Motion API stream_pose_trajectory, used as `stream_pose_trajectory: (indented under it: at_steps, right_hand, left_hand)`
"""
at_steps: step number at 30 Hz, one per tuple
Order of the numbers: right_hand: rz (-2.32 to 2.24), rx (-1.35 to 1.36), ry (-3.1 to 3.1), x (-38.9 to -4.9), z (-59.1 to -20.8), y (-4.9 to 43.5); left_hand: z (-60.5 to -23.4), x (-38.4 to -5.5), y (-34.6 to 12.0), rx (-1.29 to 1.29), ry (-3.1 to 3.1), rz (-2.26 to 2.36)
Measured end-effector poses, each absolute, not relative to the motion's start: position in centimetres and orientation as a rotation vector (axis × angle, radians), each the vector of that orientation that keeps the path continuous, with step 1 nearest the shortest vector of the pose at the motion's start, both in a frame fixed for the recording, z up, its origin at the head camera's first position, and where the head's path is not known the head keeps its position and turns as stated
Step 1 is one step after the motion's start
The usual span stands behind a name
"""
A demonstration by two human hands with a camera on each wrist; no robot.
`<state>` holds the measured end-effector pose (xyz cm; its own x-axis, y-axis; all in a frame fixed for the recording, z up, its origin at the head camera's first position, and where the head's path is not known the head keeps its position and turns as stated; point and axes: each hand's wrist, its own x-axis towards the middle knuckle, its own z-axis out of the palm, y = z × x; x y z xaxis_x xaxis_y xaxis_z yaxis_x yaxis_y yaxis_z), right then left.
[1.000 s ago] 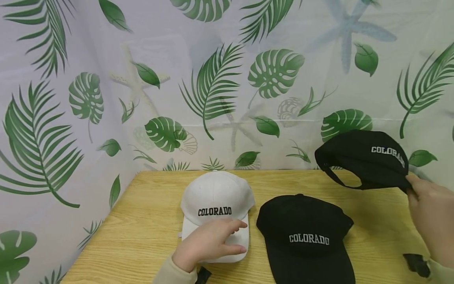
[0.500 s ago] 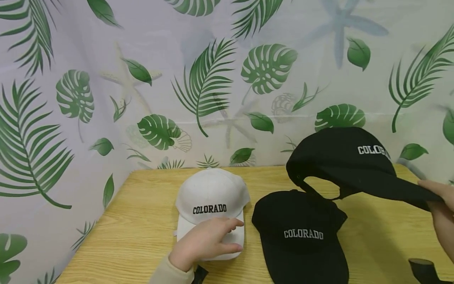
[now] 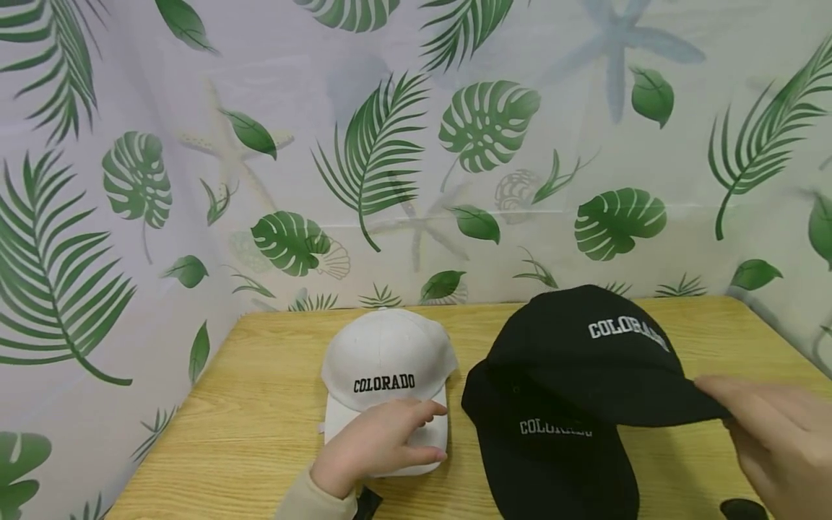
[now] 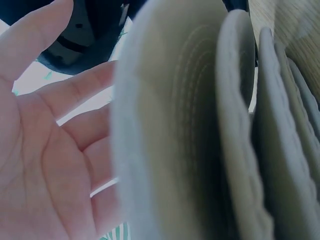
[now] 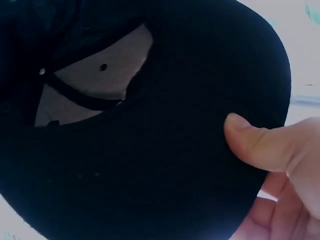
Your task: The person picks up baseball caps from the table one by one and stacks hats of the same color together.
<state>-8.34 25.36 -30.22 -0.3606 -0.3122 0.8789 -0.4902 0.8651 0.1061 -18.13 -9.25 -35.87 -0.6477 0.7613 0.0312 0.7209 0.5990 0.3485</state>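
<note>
In the head view, my right hand (image 3: 776, 437) pinches the brim of a black baseball cap (image 3: 578, 347) with white COLORADO lettering. This cap is tilted and overlaps a second black cap (image 3: 559, 477), partly covering its lettering. The right wrist view shows my thumb (image 5: 250, 140) on the brim's underside and the cap's back strap (image 5: 85, 97). My left hand (image 3: 383, 440), fingers loosely extended, lies over the brim of a white COLORADO cap (image 3: 390, 354). Several white brims (image 4: 170, 125) stand stacked in the left wrist view, the nearest hiding my left fingertips.
The caps are on a wood-grain table (image 3: 260, 404). A leaf-printed cloth (image 3: 403, 217) hangs along its back and sides. A dark object (image 3: 743, 509) is near the right wrist at the lower edge.
My right hand has brought the held black cap left and, lately, down over the other black cap. The left hand stays at the white cap. The head view has shifted slightly.
</note>
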Motion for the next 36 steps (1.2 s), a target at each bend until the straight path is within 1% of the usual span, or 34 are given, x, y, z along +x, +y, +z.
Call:
stream_pose_trajectory:
  at_steps: [3,8,10,17,20,23,29,33,36]
  right_hand:
    - [0.124,0.634,-2.033,-7.9,-30.2,23.7]
    - [0.016,0.632,-2.187,-7.4,-30.8,21.7]
    - [-0.013,0.654,-2.273,-7.6,-31.4,21.3]
    - [-0.100,0.886,-2.383,-8.7,-34.6,21.0]
    - [-0.128,0.925,-2.496,-8.8,-35.6,20.7]
    - [-0.119,0.888,-2.728,-8.9,-36.2,20.5]
    - [0.002,0.681,-3.217,-10.0,-37.1,20.2]
    - [-0.020,0.663,-3.184,-9.9,-37.6,20.1]
    - [-0.085,0.702,-3.079,-9.4,-37.8,20.1]
  left_hand:
    - [-35.9,-18.1,-9.2,1.266,2.695,0.502]
    - [-35.9,-18.1,-9.1,1.267,2.692,0.505]
    - [-35.8,-18.1,-9.0,1.261,2.686,0.512]
    - [-35.9,-18.1,-8.9,1.265,2.676,0.512]
    - [-35.9,-18.1,-8.9,1.272,2.683,0.510]
    - [-35.9,-17.9,-8.9,1.271,2.682,0.519]
    - [-35.0,-17.4,-8.8,1.308,2.673,0.502]
    - [-32.9,-17.1,-7.7,1.359,2.698,0.427]
    - [-30.9,-17.3,-6.1,1.378,2.723,0.372]
